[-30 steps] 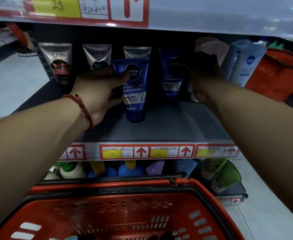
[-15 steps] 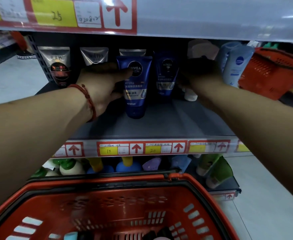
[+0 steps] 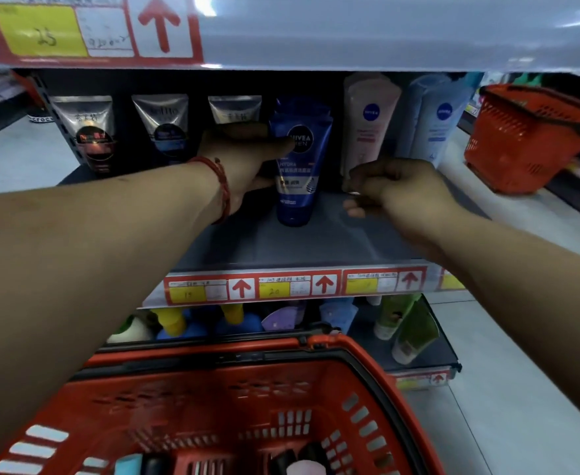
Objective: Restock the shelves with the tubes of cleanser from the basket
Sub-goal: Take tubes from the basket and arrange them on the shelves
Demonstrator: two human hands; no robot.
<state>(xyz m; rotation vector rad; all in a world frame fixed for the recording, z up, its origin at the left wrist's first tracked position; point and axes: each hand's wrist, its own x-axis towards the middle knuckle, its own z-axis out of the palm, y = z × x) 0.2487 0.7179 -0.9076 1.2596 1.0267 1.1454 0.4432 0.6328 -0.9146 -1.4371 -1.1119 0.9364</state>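
Note:
A blue Nivea Men cleanser tube (image 3: 297, 173) stands cap-down on the grey shelf (image 3: 316, 241). My left hand (image 3: 247, 159) grips its left side, with the thumb across its label. My right hand (image 3: 394, 190) hovers over the shelf just right of it, its fingers curled in loosely with nothing visible in them, in front of a pink Nivea tube (image 3: 370, 125). The red basket (image 3: 367, 371) sits below me. Tube ends, light blue (image 3: 129, 466), black and pink (image 3: 304, 469), show at its bottom.
Three grey tubes (image 3: 89, 132) stand along the shelf's back left, and pale blue Nivea tubes (image 3: 442, 121) at the back right. A second red basket (image 3: 521, 138) sits to the right. The upper shelf's edge (image 3: 350, 36) hangs overhead. Bottles and green tubes (image 3: 415, 330) fill the lower shelf.
My right hand has drawn back from the rear of the shelf toward me and curled. My left hand stays on the blue tube.

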